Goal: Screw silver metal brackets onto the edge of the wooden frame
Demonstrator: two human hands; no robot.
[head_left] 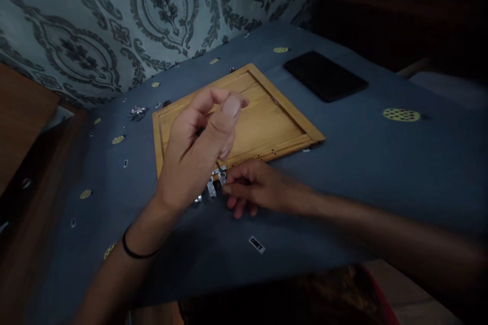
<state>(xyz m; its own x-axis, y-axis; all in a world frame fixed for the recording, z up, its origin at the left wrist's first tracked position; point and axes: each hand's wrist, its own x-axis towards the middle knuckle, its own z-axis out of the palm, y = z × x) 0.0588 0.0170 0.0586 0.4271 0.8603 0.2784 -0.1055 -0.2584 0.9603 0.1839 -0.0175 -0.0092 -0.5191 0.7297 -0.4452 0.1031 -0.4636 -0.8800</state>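
Note:
A wooden panel with a raised frame lies on the blue patterned tablecloth. At its near edge sits a metal hinge, partly hidden by my hands. My left hand is raised over the panel's near left part, fingers curled and thumb pressed toward them; what it holds, if anything, is hidden. Beside the hinge, my right hand has its thumb and forefinger pinched at the metal's right end, with the other fingers curled below. A row of small dark holes shows along the near edge, right of the hinge.
A black flat device lies beyond the panel on the right. Small shiny metal pieces are heaped at the left of the cloth. A patterned wall or curtain rises behind the table, and a wooden piece of furniture stands at left.

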